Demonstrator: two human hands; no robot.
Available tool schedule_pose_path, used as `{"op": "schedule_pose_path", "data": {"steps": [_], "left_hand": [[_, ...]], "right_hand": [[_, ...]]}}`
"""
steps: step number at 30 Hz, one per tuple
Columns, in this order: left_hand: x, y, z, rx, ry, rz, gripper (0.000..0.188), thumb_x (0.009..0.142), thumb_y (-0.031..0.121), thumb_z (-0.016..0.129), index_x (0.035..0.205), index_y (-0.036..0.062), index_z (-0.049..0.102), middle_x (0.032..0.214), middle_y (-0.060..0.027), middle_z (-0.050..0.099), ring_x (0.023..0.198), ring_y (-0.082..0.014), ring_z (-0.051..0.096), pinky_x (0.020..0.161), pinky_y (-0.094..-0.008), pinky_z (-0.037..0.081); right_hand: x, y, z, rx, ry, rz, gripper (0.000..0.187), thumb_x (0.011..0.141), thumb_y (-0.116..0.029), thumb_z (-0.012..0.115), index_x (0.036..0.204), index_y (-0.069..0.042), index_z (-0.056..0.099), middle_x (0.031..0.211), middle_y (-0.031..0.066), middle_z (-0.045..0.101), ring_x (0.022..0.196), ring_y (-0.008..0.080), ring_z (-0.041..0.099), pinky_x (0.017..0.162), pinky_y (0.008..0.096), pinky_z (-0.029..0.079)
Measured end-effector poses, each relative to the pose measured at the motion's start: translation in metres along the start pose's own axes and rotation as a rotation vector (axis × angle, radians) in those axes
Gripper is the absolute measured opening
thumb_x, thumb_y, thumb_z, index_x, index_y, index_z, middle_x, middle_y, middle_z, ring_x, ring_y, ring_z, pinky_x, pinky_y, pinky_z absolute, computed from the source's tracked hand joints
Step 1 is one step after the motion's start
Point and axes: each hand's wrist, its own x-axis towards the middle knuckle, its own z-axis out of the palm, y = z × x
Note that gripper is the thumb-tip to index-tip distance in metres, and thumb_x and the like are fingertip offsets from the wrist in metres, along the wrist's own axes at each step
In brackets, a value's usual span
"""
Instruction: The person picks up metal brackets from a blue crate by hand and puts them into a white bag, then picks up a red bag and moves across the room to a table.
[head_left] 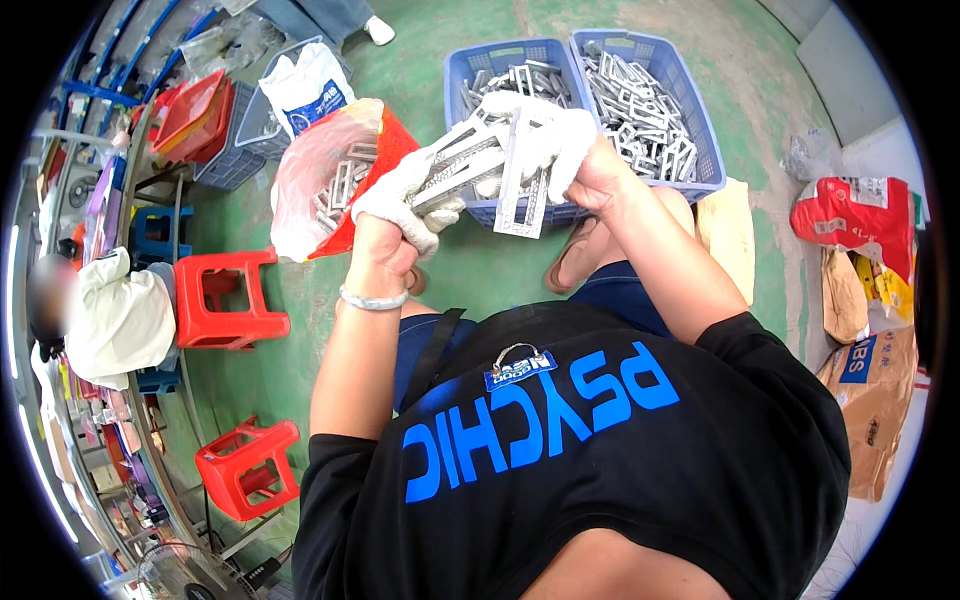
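In front of me, above the blue crates, both my hands wear white knit gloves and grip a bunch of slotted rectangular metal frames [521, 180]. My left hand [405, 205] is closed round the near-left ends of several of them. My right hand [560, 135] is closed on the upper right part of the bunch, where one frame points down toward me. Its fingertips are partly hidden among the pieces. Beneath my hands stands the left blue crate [510, 45], holding more such frames. A red sack [395, 145] with a clear liner, left of my left hand, holds some too.
The right blue crate [712, 150] is full of metal frames. Red stools [232, 325] stand at left, near a person in a pale top [120, 315] beside cluttered shelving. A white bag [305, 85] rests in a crate at far left. Sacks and cardboard [875, 400] line the right wall.
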Motion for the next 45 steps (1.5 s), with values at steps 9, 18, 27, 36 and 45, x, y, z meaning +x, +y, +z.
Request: {"op": "schedule_pose_path", "data": {"steps": [9,18,27,36,45], "left_hand": [[0.018,-0.006,-0.037,-0.423,-0.013,-0.179,0.027,0.092,0.027,0.053,0.097,0.0018,0.06,0.078,-0.0141,0.064,0.058,-0.0233,0.059,0.046,-0.0303,0.051],[0.018,0.002,-0.069,-0.469,0.109,-0.033,0.02,0.091,0.024,0.055,0.095,0.0053,0.059,0.086,-0.0129,0.066,0.062,-0.0241,0.062,0.048,-0.0297,0.053],[0.058,0.064,-0.164,-0.136,0.153,0.005,0.035,0.093,0.024,0.049,0.122,0.0049,0.052,0.119,-0.0165,0.058,0.102,-0.0373,0.058,0.08,-0.0504,0.053],[0.001,-0.02,-0.041,0.143,-0.192,-0.191,0.045,0.09,0.029,0.058,0.125,0.0026,0.046,0.11,-0.0217,0.057,0.093,-0.033,0.063,0.079,-0.0455,0.054],[-0.019,-0.017,0.0,0.915,0.043,0.692,0.016,0.086,-0.001,0.058,0.1,-0.0055,0.061,0.079,-0.0021,0.057,0.072,-0.0075,0.052,0.062,-0.0239,0.047]], "right_hand": [[-0.005,-0.002,-0.02,0.108,0.082,0.093,0.032,0.092,-0.018,0.048,0.116,0.003,0.051,0.105,0.0178,0.061,0.092,0.032,0.065,0.077,0.0422,0.057],[-0.009,0.004,-0.029,0.1,0.178,0.13,0.031,0.094,-0.019,0.045,0.116,0.002,0.053,0.106,0.0178,0.061,0.091,0.0289,0.064,0.078,0.0403,0.056],[-0.005,0.008,-0.027,0.096,0.185,0.132,0.031,0.093,-0.018,0.048,0.116,0.003,0.051,0.103,0.0172,0.061,0.09,0.0294,0.064,0.077,0.0391,0.056],[0.014,0.026,0.003,0.22,0.018,-0.09,0.046,0.09,-0.022,0.052,0.128,0.003,0.043,0.121,0.0189,0.055,0.108,0.032,0.057,0.092,0.0435,0.05],[0.0,0.007,0.006,-0.399,-0.056,-0.084,0.07,0.078,-0.007,0.064,0.139,0.001,0.032,0.125,0.0161,0.052,0.109,0.0231,0.056,0.091,0.0363,0.049]]}}
